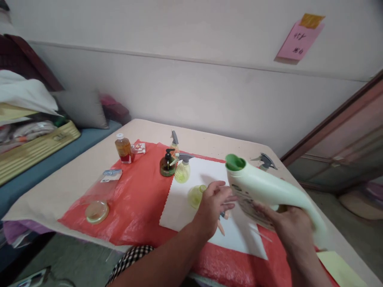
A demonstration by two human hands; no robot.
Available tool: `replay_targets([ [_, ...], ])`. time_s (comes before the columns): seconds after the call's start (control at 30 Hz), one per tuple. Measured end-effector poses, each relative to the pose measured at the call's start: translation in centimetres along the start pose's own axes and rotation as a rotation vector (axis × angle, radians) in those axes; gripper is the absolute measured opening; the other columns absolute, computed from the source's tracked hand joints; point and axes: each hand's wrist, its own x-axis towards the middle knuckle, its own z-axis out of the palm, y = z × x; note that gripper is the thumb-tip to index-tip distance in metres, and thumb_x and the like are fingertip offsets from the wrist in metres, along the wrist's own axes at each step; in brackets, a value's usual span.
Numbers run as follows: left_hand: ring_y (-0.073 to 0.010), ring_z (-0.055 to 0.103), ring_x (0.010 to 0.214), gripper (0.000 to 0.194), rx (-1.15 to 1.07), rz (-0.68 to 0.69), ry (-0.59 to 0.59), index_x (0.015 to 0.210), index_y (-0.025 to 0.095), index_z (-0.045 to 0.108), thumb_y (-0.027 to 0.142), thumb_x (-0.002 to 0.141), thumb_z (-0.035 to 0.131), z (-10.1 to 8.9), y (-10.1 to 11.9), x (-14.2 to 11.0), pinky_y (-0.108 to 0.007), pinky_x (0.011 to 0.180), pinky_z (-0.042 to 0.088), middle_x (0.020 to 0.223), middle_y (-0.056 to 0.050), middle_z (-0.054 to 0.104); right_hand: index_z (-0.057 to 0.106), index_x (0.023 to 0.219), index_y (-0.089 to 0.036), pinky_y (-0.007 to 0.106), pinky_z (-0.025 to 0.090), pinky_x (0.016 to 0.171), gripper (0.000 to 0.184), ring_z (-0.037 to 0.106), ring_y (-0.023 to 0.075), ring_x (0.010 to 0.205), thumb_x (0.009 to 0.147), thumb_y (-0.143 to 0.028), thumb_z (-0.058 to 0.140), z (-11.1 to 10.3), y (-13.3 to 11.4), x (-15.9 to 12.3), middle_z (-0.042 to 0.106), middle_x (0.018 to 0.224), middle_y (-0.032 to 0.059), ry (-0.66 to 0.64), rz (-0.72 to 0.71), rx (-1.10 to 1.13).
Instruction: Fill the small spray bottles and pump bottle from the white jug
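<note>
My right hand grips a large pale green detergent bottle by its handle, above the right side of the table. The bottle is tilted and capless, its green pouring spout facing up and left. My left hand has its fingers apart, close to the bottle's printed side; contact is hard to make out. Just left of it, an open round yellow-green bottle stands on a white sheet. A similar spray bottle with a grey trigger head stands behind. Small objects under my left hand are partly hidden.
A dark pump bottle, an orange spray bottle and an amber bottle stand toward the back. A loose trigger head lies at right. Red plastic sheeting carries a round clear dish. A wall runs behind.
</note>
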Motion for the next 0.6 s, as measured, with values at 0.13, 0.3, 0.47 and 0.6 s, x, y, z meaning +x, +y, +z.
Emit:
replay_targets([
  [0.13,-0.0227,0.072,0.092,0.039,0.063,0.165,0.067,0.103,0.016,0.062,0.037,0.074,0.076,-1.1,3.1,-0.1,-0.033,0.082,0.053,0.105,-0.012,0.071,0.069,0.114,-0.015,0.042,0.057,0.081,0.064,0.07,0.0285,0.089,0.061,-0.047,0.085,2.9,-0.9,0.9,0.077,0.099,0.0109,0.006,0.263,0.588],
  [0.3,-0.021,0.071,0.093,0.037,0.241,0.317,0.216,0.102,0.016,0.062,0.041,0.077,0.071,-3.8,5.5,0.6,-0.032,0.083,0.052,0.104,-0.011,0.071,0.056,0.131,-0.017,0.048,0.051,0.102,0.077,0.067,0.0271,0.11,0.063,-0.043,0.081,8.4,-1.5,2.3,0.072,0.121,0.0137,0.0,0.223,0.927],
  [0.47,-0.0269,0.069,0.103,0.048,0.577,0.322,0.232,0.101,0.017,0.062,0.042,0.064,0.079,-7.3,5.1,2.5,-0.037,0.09,0.052,0.107,-0.014,0.07,0.048,0.139,-0.017,0.045,0.045,0.11,0.081,0.061,0.0254,0.123,0.071,-0.054,0.07,11.8,-0.5,2.5,0.065,0.135,0.0153,-0.033,0.223,0.844],
  [0.6,-0.0322,0.065,0.114,0.056,0.746,0.267,0.183,0.108,0.017,0.063,0.034,0.059,0.083,-9.1,4.1,3.2,-0.04,0.094,0.05,0.12,-0.016,0.068,0.049,0.14,-0.019,0.041,0.038,0.116,0.067,0.051,0.0236,0.136,0.085,-0.057,0.056,11.5,0.5,1.8,0.056,0.147,0.0139,-0.125,0.223,0.664],
])
